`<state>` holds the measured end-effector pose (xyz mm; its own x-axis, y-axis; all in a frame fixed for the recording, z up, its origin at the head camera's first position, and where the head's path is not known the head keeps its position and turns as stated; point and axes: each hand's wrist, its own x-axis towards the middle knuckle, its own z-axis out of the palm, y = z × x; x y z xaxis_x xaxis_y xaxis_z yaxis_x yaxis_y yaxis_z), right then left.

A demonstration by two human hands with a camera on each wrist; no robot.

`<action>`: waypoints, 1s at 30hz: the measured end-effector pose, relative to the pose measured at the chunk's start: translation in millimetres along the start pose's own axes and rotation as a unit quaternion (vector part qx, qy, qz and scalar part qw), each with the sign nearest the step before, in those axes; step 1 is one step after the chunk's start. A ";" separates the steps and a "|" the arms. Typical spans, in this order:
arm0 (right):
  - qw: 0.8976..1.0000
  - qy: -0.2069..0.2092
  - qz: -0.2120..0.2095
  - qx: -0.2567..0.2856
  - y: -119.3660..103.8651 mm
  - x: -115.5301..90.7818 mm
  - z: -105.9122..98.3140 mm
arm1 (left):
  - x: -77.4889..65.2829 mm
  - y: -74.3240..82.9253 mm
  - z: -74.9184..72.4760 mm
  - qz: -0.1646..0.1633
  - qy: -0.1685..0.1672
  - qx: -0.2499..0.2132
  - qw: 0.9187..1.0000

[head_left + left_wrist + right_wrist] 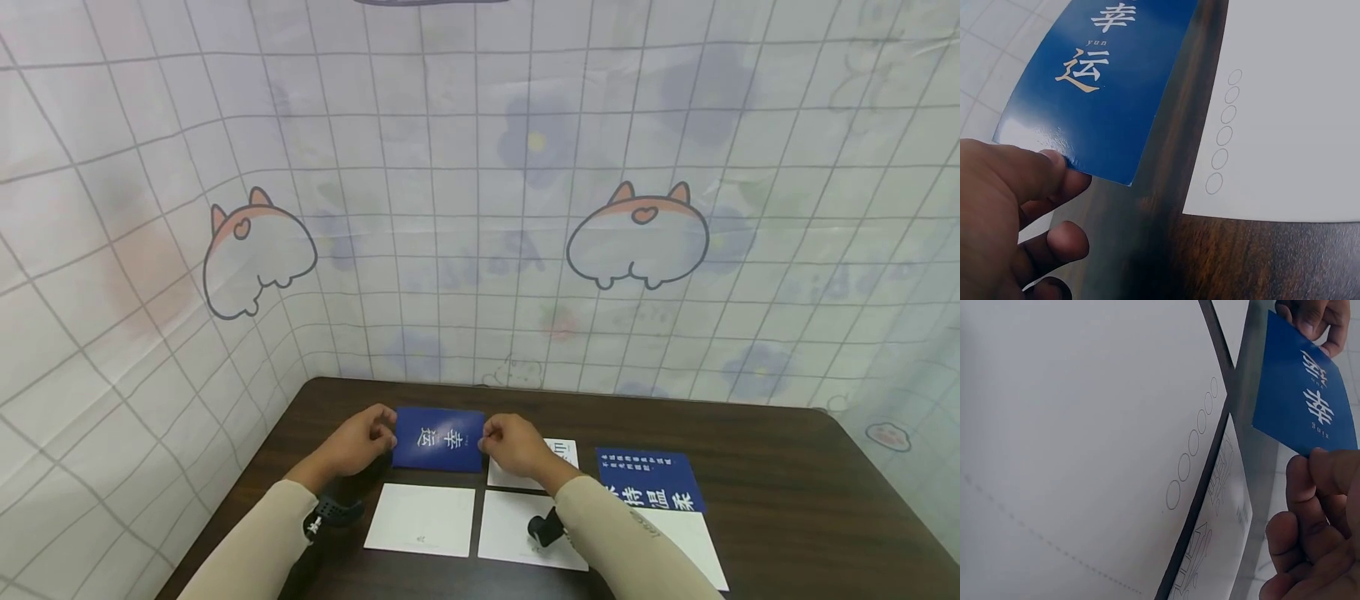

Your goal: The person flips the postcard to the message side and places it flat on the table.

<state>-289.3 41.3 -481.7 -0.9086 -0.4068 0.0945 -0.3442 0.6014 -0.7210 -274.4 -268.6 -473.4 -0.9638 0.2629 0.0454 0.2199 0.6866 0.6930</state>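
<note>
Left hand (pixel 358 443), lower centre-left of the head frame: thumb and finger pinch one short end of a blue card (pixel 437 440), its lower fingers bent, clear of the card. Right hand (pixel 519 445), lower centre, pinches the opposite end between thumb and fingertip. The card spans the gap between them at lower centre, white characters on its face, one stroke yellowish in the left wrist view. From my remote station I cannot tell whether any part of it touches the dark wood-grain table (pixel 810 500).

Just below it in the head frame I note a white card (pixel 420 518); right of that, a second white card (pixel 513 521), partly under the right wrist. A printed white card (pixel 513 478) sits beyond, partly hidden by the right hand. Lower right: a second blue card (pixel 656 475) with white lettering, meeting another white card (pixel 693 537) along its lower edge, the right sleeve (pixel 630 542) crossing both. Upper frame: grid-patterned cloth (pixel 450 158).
</note>
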 end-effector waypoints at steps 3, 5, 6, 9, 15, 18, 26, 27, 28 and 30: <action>1.000 -0.003 -0.002 0.012 -0.8 -1.3 -1.4 | 0.0 -0.4 -0.6 0.009 0.002 0.002 1.000; 1.000 -0.006 0.003 0.021 -1.3 -2.0 -1.3 | -0.2 -0.8 -1.2 0.015 0.000 0.004 1.000; 1.000 -0.007 0.004 0.025 -1.4 -2.2 -1.3 | -0.5 -1.0 -1.7 0.019 -0.001 0.004 1.000; 0.999 -0.006 0.007 0.033 -2.3 -3.1 -1.3 | -1.2 -1.2 -2.6 0.023 -0.003 0.001 1.000; 0.999 -0.003 0.005 0.035 -2.5 -4.4 -0.7 | -1.9 0.3 -3.5 0.030 -0.004 -0.002 1.000; 0.999 -0.004 -0.002 0.036 -2.6 -3.3 -0.7 | -2.6 1.2 -5.0 0.034 -0.002 -0.003 0.999; 0.999 0.000 -0.016 0.044 -1.8 -4.8 -1.2 | -3.4 3.8 -3.9 0.023 0.008 0.009 1.000; 0.999 0.001 -0.016 0.044 -1.8 -4.9 -1.3 | -3.5 4.3 -3.7 0.023 0.011 0.011 1.000; 0.999 0.001 -0.014 0.043 -2.1 -5.0 -1.5 | -3.4 4.5 -3.5 0.023 0.012 0.014 1.000; 0.999 0.000 -0.010 0.046 -2.8 -5.4 -2.1 | -3.1 4.5 -3.3 0.024 0.013 0.014 1.000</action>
<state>-283.9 43.4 -478.7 -0.9018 -0.4181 0.1098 -0.3394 0.5276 -0.7788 -270.9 -268.6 -468.1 -0.9556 0.2783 0.0971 0.2697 0.6931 0.6685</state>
